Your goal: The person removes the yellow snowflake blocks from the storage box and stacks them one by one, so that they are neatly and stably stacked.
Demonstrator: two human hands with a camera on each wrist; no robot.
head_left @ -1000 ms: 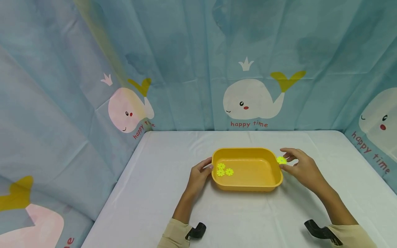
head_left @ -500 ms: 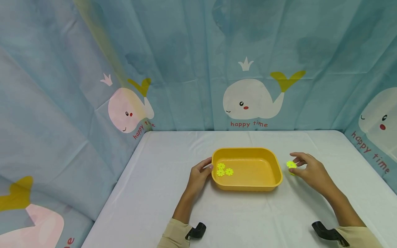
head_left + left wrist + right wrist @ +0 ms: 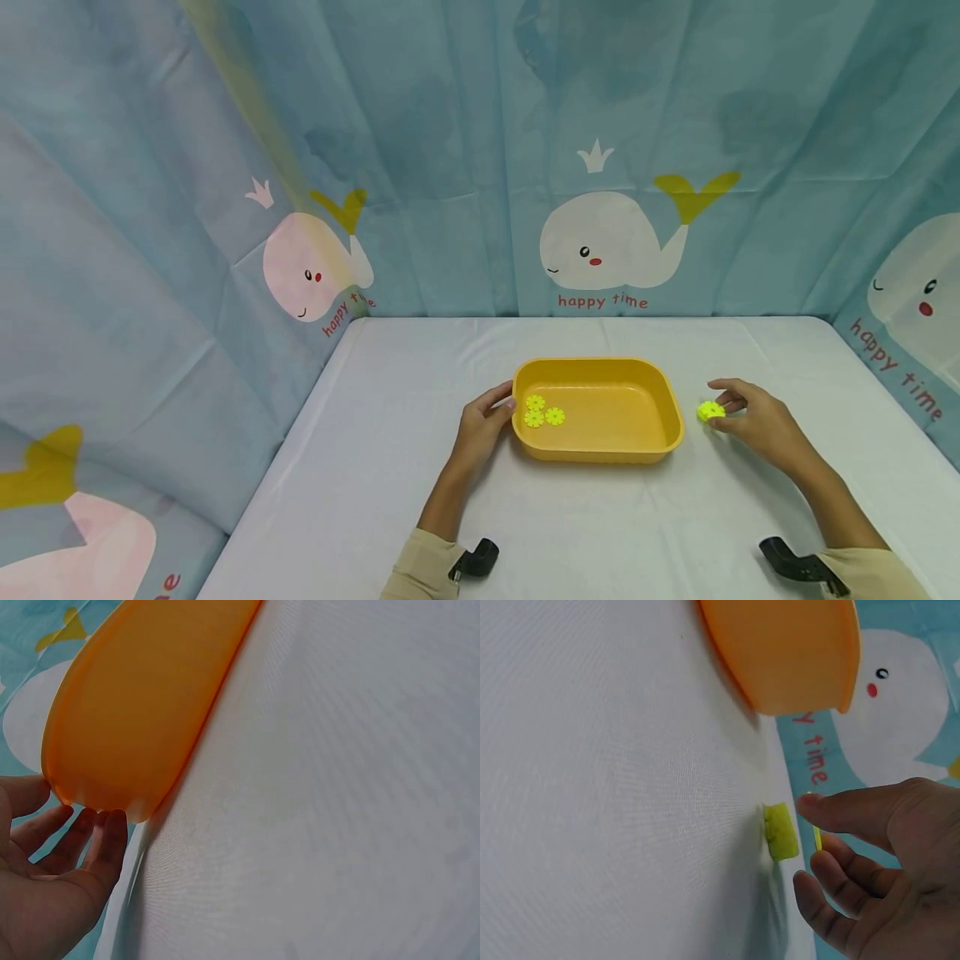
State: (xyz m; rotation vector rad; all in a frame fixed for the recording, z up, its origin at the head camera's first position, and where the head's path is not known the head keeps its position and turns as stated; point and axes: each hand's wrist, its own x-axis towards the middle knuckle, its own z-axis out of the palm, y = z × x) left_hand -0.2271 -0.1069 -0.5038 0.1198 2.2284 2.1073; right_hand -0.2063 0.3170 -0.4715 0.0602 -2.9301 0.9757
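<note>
A yellow plastic tray [image 3: 611,421] with rounded corners stands on the table. Three yellow-green notched, flower-shaped discs [image 3: 554,416] lie near its left end. My left hand [image 3: 480,425] holds that end, its fingertips [image 3: 112,819] against the end wall. To the right of the tray, my right hand [image 3: 757,421] is over a short stack of similar discs [image 3: 781,831] on the cloth. In the right wrist view, one thin disc [image 3: 817,838], seen edge-on, is pinched between thumb and finger, just apart from the stack. The head view shows disc and stack overlapping.
White cloth [image 3: 360,483] covers the table. A blue curtain [image 3: 450,167] printed with whales rises at the back and sides. Beige sleeves [image 3: 423,562] with black wrist mounts [image 3: 476,558] are near the front edge.
My right hand has moved right, away from the tray's right rim, and lowered to the stack with a disc between its fingers. The left hand, tray and discs inside stay put.
</note>
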